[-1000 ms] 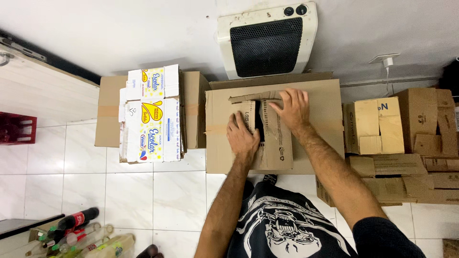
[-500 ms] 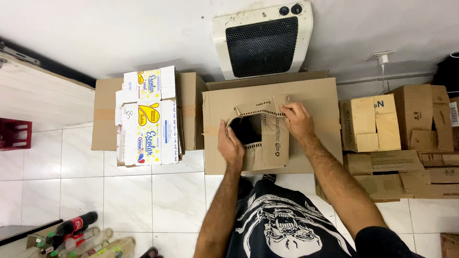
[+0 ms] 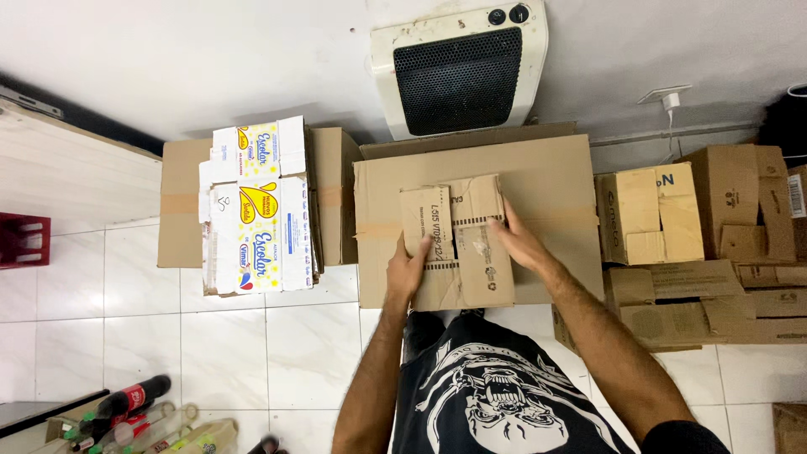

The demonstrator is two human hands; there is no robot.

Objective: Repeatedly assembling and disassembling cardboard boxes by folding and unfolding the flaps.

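Note:
A small flattened brown cardboard box (image 3: 458, 244) lies on top of a large flattened cardboard sheet (image 3: 546, 181) on the floor. My left hand (image 3: 410, 271) presses on its lower left part, fingers over a folded flap. At the box's right edge rests my right hand (image 3: 517, 240), its fingers spread flat on the cardboard. Both hands hold the small box down flat against the sheet.
A stack of white and yellow flattened cartons (image 3: 256, 206) lies on brown cardboard to the left. More brown boxes (image 3: 689, 227) are piled at the right. A white wall heater (image 3: 461, 67) is ahead. Bottles (image 3: 126, 403) lie at lower left, a red crate (image 3: 21, 240) at far left.
The small box stood partly open with a dark hollow showing half a second ago; now its flaps are folded down and it lies flat under both hands.

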